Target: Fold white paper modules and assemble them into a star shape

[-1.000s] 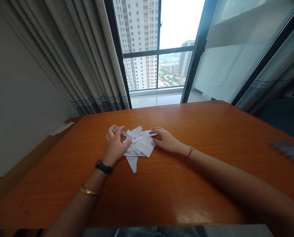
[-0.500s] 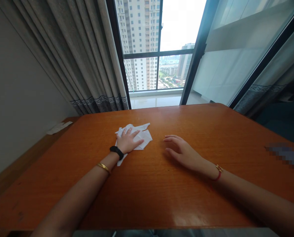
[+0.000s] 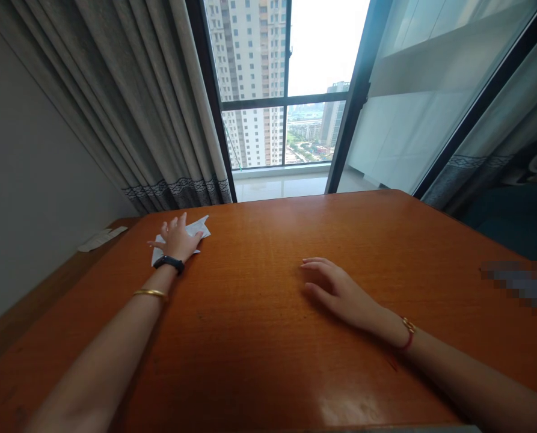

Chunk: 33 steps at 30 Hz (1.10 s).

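L hand (image 3: 178, 240) is palm-down over the white paper pieces (image 3: 198, 227), fingers spread wide, not gripping; it covers the middle of the pile, so can't tell the no. of pcs. Paper sits at the far L part of the brown tabletop (image 3: 259, 337), nr the far edge, w/ pointed ends sticking out both sides of the hand. R hand (image 3: 335, 291) is well apart from it, R of centre, fingers loosely curved, thumb apart, nothing held; can't tell if its underside touches the wood. L wrist has a black watch (image 3: 169, 263) + gold bangle (image 3: 151, 293) further up the arm; R wrist has a red bracelet (image 3: 409, 334) w/ gold bits. Off the tabletop's L edge, a pale strip (image 3: 102, 239) lies by the wall. Far R: pixelated item (image 3: 521, 288), can't ID. Behind: grey curtain (image 3: 160, 108) + dark-framed window (image 3: 284, 102).
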Each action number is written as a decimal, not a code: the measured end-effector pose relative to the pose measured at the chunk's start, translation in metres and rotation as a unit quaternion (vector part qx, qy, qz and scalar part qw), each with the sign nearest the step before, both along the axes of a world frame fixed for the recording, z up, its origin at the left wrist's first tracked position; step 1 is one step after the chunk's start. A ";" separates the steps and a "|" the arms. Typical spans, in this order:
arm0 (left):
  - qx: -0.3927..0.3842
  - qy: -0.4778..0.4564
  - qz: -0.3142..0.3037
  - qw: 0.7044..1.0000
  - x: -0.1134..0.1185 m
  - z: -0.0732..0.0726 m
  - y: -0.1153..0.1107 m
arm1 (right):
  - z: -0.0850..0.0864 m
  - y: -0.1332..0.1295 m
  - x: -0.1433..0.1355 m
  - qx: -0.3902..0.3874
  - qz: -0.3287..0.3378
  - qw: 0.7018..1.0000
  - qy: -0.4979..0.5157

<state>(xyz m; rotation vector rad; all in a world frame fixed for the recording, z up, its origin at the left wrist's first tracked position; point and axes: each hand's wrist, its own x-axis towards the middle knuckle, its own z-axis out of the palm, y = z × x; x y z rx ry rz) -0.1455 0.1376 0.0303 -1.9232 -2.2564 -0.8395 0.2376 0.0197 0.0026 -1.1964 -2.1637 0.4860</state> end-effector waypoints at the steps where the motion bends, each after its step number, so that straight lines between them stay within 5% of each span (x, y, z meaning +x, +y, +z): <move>1: 0.009 -0.008 0.006 1.000 0.014 0.002 -0.010 | 0.002 0.000 -0.001 -0.003 -0.001 1.000 -0.006; 3: 0.002 -0.018 -0.061 0.998 0.044 0.005 -0.037 | 0.007 0.001 -0.003 -0.016 -0.007 1.000 -0.017; 6: -0.055 -0.103 -0.262 0.958 0.082 0.009 -0.083 | 0.014 0.004 -0.009 -0.061 -0.015 0.998 -0.007; 8: -0.098 -0.098 -0.310 0.941 0.097 0.009 -0.107 | 0.016 0.007 -0.012 -0.091 -0.027 0.994 0.045; 12: -0.104 0.013 -0.298 0.949 0.096 -0.001 -0.121 | 0.014 0.013 -0.009 -0.040 -0.114 0.972 0.201; 16: -0.104 0.045 -0.288 0.951 0.084 -0.012 -0.113 | 0.008 0.015 0.005 0.024 -0.149 0.960 0.236; 25: -0.091 -0.060 -0.295 0.949 0.087 -0.016 -0.118 | -0.003 0.012 0.002 0.070 -0.100 0.984 0.131; 33: -0.102 -0.058 -0.314 0.942 0.090 -0.016 -0.120 | -0.005 0.002 -0.004 0.072 -0.025 0.995 0.072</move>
